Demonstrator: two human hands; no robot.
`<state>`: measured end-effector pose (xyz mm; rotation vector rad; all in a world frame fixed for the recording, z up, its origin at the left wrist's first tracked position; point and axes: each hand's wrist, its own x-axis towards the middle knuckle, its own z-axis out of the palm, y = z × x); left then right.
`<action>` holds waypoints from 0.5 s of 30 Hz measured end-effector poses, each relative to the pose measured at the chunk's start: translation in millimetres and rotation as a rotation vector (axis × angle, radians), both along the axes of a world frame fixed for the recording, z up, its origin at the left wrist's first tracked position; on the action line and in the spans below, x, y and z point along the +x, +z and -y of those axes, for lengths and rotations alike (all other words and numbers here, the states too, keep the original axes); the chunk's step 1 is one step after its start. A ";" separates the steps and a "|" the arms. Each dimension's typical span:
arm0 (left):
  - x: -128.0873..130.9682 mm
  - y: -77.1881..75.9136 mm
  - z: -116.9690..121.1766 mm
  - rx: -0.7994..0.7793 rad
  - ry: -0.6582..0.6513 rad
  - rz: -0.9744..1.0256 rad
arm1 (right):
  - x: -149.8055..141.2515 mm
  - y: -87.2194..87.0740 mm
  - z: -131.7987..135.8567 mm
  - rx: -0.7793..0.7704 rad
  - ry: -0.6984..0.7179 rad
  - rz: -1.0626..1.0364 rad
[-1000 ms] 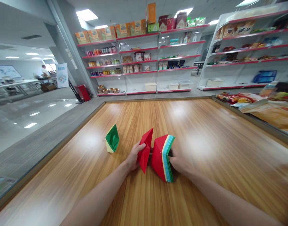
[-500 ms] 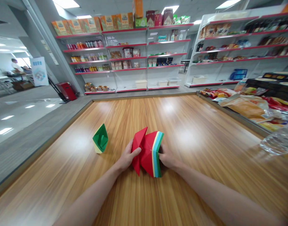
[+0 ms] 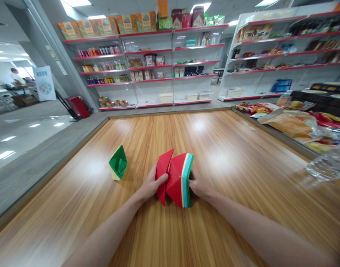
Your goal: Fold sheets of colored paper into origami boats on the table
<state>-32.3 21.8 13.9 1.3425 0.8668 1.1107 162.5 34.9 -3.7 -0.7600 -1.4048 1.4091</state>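
My left hand (image 3: pixel 151 185) pinches a red sheet of paper (image 3: pixel 162 174), peeled off the front of a stack of coloured paper (image 3: pixel 181 180). The stack stands on edge on the wooden table (image 3: pixel 228 155), red in front with yellow, green and blue edges showing. My right hand (image 3: pixel 197 185) grips the stack from behind on its right side. A folded green and pale yellow paper boat (image 3: pixel 118 167) rests on the table to the left of my left hand, apart from it.
Snack packets (image 3: pixel 292 122) lie in a bin along the table's right side, and a clear plastic bottle (image 3: pixel 327 167) rests at the right edge. Red-edged shop shelves (image 3: pixel 158 66) with goods stand behind. A person (image 3: pixel 15 76) is at a far desk on the left.
The view has swung right and steadied. The red sheet and the stack have come closer together; both hands keep their hold. The boat has not moved.
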 end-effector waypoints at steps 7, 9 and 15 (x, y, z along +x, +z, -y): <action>4.2 -2.7 -3.0 -0.047 0.093 0.060 | 0.6 -0.3 -1.3 0.048 0.012 0.035; 4.7 -2.7 -3.5 -0.054 0.104 0.059 | 0.3 0.8 -1.2 0.054 0.020 0.045; 5.7 3.4 1.3 -0.023 0.031 0.009 | -0.5 3.0 -0.2 0.050 0.013 0.087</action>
